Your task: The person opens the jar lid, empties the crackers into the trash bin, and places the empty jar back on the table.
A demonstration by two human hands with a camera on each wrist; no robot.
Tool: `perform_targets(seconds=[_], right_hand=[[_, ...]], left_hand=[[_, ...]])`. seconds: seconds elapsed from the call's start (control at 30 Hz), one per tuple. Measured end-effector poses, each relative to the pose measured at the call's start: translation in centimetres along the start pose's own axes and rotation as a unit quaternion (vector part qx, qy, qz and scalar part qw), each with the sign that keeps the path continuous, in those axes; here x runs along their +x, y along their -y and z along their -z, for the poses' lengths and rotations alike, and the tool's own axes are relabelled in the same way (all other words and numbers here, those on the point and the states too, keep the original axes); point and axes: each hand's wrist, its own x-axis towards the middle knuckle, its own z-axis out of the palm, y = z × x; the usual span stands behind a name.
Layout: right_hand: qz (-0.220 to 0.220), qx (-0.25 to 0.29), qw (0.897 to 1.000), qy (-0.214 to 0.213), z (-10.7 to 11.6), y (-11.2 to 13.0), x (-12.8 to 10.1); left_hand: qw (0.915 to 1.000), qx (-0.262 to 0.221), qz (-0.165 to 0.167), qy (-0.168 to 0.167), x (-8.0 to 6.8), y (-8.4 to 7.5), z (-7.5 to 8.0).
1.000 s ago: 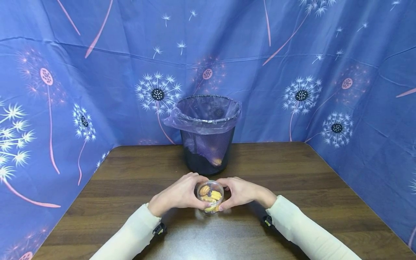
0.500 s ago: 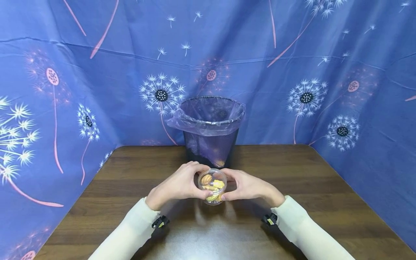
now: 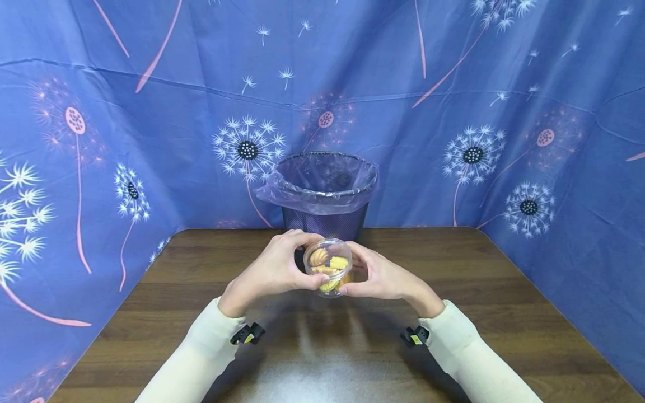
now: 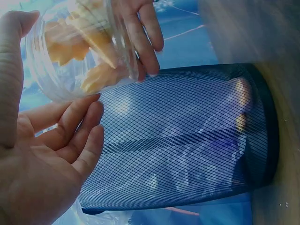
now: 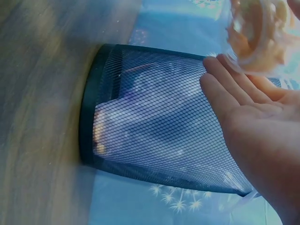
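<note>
One small clear round plastic container (image 3: 328,266) holds several yellow-orange biscuits (image 3: 325,265); the exact count cannot be told. Both hands carry it above the table, just in front of the bin. The left hand (image 3: 270,272) curls its fingers (image 4: 77,129) round the container's left side; the right hand (image 3: 384,276) grasps the right side. One black wire-mesh waste bin (image 3: 322,201), lined with a translucent purple bag (image 3: 317,182), stands on the dark brown wooden table (image 3: 473,280). Behind the bin hangs a blue dandelion-print cloth (image 3: 151,112) on three sides.
</note>
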Motion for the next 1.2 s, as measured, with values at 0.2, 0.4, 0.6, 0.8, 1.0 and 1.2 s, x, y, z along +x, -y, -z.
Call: perform_targets(seconds=[0.2, 0.4, 0.6, 0.8, 1.0, 1.2], right_hand=[[-0.021, -0.012, 0.999, -0.041, -0.3, 0.5, 0.5], [-0.023, -0.059, 0.993, -0.095, -0.5, 1.1, 0.8], [-0.018, -0.110, 0.985, -0.134, -0.9, 2.0, 0.8], [-0.015, -0.157, 0.977, -0.144, -0.9, 2.6, 0.3], [0.002, -0.159, 0.979, -0.125, -0.6, 3.1, 0.2], [0.007, -0.151, 0.984, -0.096, -0.2, 3.0, 0.2]], left_hand=[[0.9989, -0.027, -0.005, -0.038, 0.6, 0.0, 0.0], [0.9968, -0.053, 0.008, -0.059, 0.8, -0.3, -0.3], [0.9957, -0.065, 0.005, -0.067, 0.7, -0.7, -0.1], [0.9955, -0.074, -0.024, -0.053, 0.7, -0.8, 0.0], [0.9949, -0.082, -0.041, -0.043, 0.5, -1.0, 0.3], [0.9954, -0.074, -0.049, -0.035, 0.5, -0.9, 0.3]])
